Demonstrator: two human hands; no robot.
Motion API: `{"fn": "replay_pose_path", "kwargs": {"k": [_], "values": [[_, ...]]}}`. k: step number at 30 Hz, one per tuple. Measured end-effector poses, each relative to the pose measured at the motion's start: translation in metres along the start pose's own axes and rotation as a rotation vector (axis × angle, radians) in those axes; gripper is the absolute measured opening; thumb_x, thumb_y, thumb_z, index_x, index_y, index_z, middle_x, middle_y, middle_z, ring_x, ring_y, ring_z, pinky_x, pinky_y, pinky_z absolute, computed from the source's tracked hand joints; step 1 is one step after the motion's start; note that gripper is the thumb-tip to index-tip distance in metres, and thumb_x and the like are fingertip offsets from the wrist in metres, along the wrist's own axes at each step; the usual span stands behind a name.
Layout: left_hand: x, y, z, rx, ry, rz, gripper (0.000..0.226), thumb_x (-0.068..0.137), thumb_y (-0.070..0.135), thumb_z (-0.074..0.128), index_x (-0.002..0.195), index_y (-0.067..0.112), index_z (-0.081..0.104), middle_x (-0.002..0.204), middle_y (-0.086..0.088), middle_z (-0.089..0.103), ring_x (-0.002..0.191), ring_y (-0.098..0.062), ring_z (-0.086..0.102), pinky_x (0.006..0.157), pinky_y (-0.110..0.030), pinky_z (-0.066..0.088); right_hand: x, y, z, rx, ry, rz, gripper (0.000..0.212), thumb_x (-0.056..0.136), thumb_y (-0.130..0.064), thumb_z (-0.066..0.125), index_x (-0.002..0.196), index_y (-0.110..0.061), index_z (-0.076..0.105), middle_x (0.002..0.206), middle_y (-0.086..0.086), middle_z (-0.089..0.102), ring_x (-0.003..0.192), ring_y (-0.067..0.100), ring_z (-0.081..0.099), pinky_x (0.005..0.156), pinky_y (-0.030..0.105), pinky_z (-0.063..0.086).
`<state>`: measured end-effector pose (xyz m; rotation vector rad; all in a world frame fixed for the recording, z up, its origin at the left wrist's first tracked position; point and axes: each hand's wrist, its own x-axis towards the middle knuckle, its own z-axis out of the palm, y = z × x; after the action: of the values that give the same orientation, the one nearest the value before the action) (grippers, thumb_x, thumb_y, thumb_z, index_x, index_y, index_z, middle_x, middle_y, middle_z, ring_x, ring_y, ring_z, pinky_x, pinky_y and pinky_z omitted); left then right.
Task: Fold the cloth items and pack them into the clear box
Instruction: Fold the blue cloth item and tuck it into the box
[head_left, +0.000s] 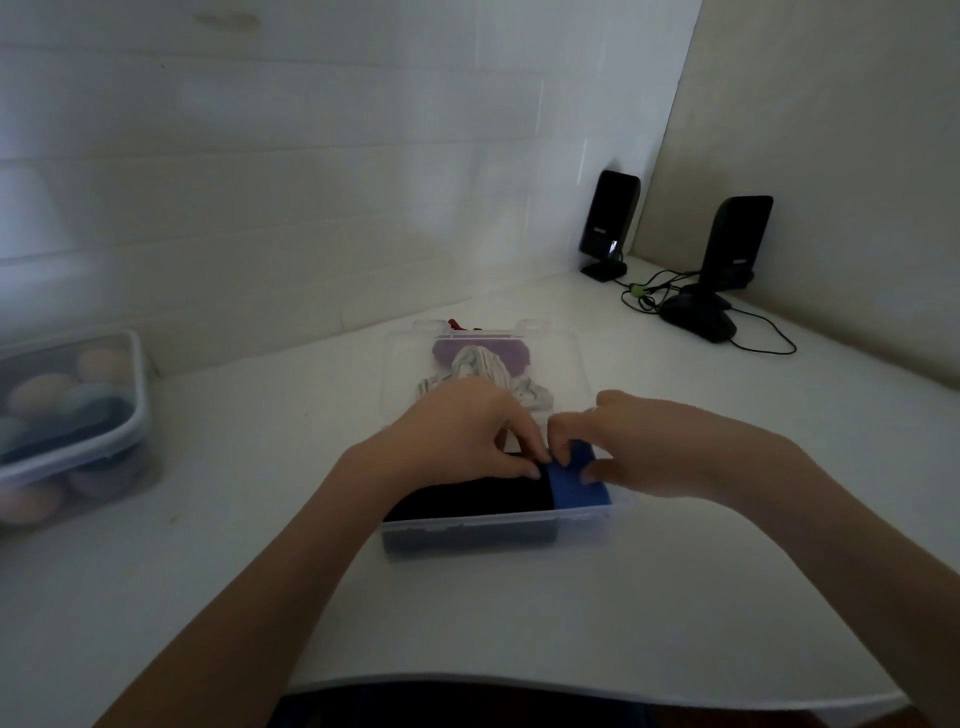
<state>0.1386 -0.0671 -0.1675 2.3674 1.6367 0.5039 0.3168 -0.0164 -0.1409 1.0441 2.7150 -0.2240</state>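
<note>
A clear box (498, 525) sits on the white table near me. Inside it lies a folded black cloth (467, 499) on the left and a folded blue cloth (574, 491) on the right. My left hand (457, 431) presses its fingertips at the seam between the black and blue cloths. My right hand (660, 441) pinches the blue cloth at its far end. Behind the box lies its clear lid (566, 364), with a striped white cloth (478, 371), a purple cloth (447, 349) and a bit of red cloth (457, 325) on or behind it.
A lidded clear container (78, 421) of coloured balls stands at the left. Two black speakers (610, 223) (735, 244), a black mouse (698, 317) and their cables (763, 338) occupy the back right corner. Walls close off the back and right.
</note>
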Motion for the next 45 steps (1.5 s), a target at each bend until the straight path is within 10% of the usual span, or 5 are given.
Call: {"fn": "replay_pose_path", "kwargs": {"k": [7, 20, 39, 45], "values": [[0.002, 0.001, 0.003, 0.196, -0.005, 0.011, 0.017, 0.080, 0.039, 0.065, 0.096, 0.037, 0.072, 0.099, 0.016, 0.072, 0.082, -0.004, 0.059, 0.067, -0.016, 0.035, -0.001, -0.001, 0.008, -0.278, 0.217, -0.072, 0.031, 0.087, -0.036, 0.057, 0.118, -0.036, 0.056, 0.117, -0.007, 0.060, 0.105, 0.016, 0.053, 0.073, 0.027, 0.036], [0.003, -0.001, 0.008, 0.296, -0.019, -0.003, 0.022, 0.082, 0.044, 0.060, 0.101, 0.039, 0.069, 0.103, 0.014, 0.070, 0.096, -0.011, 0.062, 0.075, -0.026, 0.045, 0.005, 0.002, -0.012, 0.038, -0.104, -0.023, 0.040, 0.079, -0.043, 0.068, 0.118, -0.043, 0.059, 0.116, -0.020, 0.064, 0.111, 0.008, 0.058, 0.085, 0.029, 0.046], [0.000, 0.001, 0.004, 0.153, 0.065, -0.012, 0.018, 0.084, 0.035, 0.059, 0.093, 0.028, 0.073, 0.090, 0.009, 0.072, 0.073, -0.004, 0.059, 0.065, -0.020, 0.044, 0.007, 0.004, 0.002, -0.129, -0.040, -0.007, 0.045, 0.081, -0.053, 0.060, 0.125, -0.045, 0.053, 0.122, -0.014, 0.063, 0.109, 0.015, 0.059, 0.078, 0.027, 0.042], [0.000, -0.026, -0.017, -0.234, 0.648, -0.150, 0.018, 0.077, 0.028, 0.062, 0.068, 0.015, 0.072, 0.060, 0.004, 0.066, 0.050, -0.012, 0.052, 0.053, -0.024, 0.042, 0.012, 0.034, -0.024, 0.520, 0.454, 0.061, 0.020, 0.086, -0.041, 0.059, 0.095, -0.028, 0.071, 0.088, -0.014, 0.073, 0.033, 0.002, 0.050, 0.038, 0.017, 0.043]]}}
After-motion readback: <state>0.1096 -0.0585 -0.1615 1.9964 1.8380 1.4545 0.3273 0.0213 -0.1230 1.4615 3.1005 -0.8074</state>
